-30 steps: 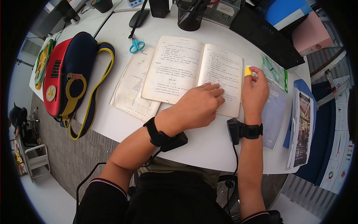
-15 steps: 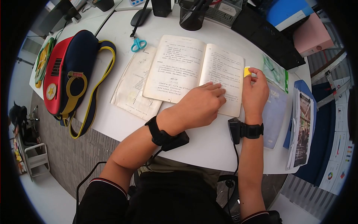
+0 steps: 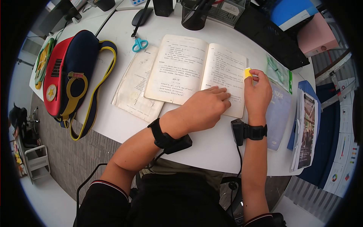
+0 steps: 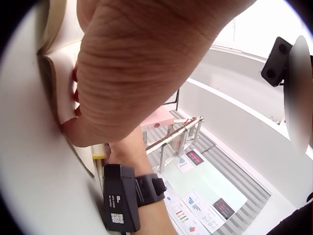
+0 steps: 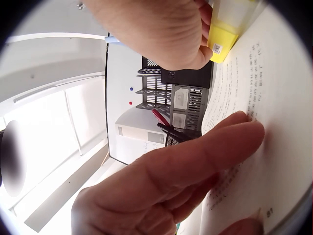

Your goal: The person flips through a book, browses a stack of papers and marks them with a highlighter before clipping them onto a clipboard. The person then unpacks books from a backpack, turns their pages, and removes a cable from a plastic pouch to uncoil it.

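Observation:
An open book [image 3: 177, 64] with printed pages lies in front of me. My left hand [image 3: 203, 108] rests across its lower right-hand page, its extended fingers [image 5: 234, 139] touching the paper in the right wrist view. Beside the book's right edge, my right hand [image 3: 259, 94] pinches a small yellow block [image 3: 248, 73] between thumb and fingers. In the right wrist view this block has a pale translucent end and a small barcode label, and sits close over the page. The left wrist view shows mostly the side of my left hand [image 4: 137, 63].
Loose old printed sheets [image 3: 138, 90] lie partly under the book, with blue scissors [image 3: 140, 45] above them. A red and navy bag [image 3: 70, 75] stands left. Right are a plastic packet [image 3: 279, 72], a lilac folder [image 3: 278, 121] and a clipboard [image 3: 306, 128]. A pen cup [image 3: 193, 17] stands behind.
The yellow block in my right hand has shifted slightly left and tilted toward the book's right edge. My left hand has stayed on the page with hardly any movement.

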The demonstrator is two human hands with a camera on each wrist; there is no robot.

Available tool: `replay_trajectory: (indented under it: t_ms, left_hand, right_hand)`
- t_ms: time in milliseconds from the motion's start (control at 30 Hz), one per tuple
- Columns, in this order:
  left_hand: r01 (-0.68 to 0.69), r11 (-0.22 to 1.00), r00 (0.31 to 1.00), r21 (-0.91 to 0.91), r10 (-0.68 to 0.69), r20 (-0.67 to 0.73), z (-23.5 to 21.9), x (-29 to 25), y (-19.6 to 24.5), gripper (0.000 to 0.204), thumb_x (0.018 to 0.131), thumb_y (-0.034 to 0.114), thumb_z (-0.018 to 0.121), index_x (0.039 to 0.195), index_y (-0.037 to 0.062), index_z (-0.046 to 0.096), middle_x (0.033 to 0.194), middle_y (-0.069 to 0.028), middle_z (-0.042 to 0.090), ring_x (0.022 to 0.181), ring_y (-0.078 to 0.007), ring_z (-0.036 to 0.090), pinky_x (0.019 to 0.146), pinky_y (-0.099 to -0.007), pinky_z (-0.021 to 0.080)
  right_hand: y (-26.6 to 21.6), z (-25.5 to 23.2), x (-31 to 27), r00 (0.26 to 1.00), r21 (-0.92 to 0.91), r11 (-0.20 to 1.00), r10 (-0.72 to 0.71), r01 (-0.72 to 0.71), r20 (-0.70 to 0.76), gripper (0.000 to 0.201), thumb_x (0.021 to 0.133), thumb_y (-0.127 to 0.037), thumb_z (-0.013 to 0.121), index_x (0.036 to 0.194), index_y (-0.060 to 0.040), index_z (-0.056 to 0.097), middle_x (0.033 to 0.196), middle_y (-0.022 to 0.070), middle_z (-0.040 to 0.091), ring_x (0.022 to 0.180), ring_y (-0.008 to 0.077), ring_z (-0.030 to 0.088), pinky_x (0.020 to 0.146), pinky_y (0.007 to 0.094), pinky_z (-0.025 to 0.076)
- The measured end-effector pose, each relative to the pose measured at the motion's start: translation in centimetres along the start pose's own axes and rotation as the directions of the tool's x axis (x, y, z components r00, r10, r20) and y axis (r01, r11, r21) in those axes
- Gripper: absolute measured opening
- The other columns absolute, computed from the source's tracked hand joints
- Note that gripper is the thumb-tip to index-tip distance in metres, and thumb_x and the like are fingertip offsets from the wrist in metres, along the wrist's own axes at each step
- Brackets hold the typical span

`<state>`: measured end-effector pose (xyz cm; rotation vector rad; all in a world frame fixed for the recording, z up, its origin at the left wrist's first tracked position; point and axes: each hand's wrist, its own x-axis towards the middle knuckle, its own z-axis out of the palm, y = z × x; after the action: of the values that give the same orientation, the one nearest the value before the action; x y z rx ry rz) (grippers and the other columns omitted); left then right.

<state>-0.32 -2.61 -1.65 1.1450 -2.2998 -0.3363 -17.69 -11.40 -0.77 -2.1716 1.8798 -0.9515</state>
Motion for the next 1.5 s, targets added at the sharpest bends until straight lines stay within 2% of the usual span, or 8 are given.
replay_trajectory:
  t_ms: [567,1500]
  left_hand:
    - [-0.013,1.000,1.000,-0.009,0.013,0.007,0.05,0.03,0.34,0.031,0.073,-0.004,0.061,0.104,-0.0019,0.067,0.125,-0.0163,0.064,0.121,-0.0310,0.058,0.100,-0.0370,0.050]
    - [-0.009,1.000,1.000,-0.008,0.009,0.006,-0.13,0.00,0.40,0.035,0.070,-0.005,0.062,0.105,-0.0021,0.067,0.125,-0.0167,0.064,0.122,-0.0312,0.058,0.102,-0.0371,0.049]
  right_hand:
    - [0.02,0.05,-0.05,1.000,0.008,1.000,0.008,-0.008,0.007,0.017,0.086,-0.012,0.062,0.101,-0.0055,0.068,0.102,0.0105,0.069,0.092,0.0300,0.067,0.080,0.0400,0.053]
    - [0.10,0.15,-0.09,1.000,-0.001,1.000,0.007,-0.007,0.008,0.017,0.086,-0.013,0.062,0.099,-0.0061,0.068,0.101,0.0093,0.070,0.091,0.0302,0.068,0.078,0.0396,0.053]
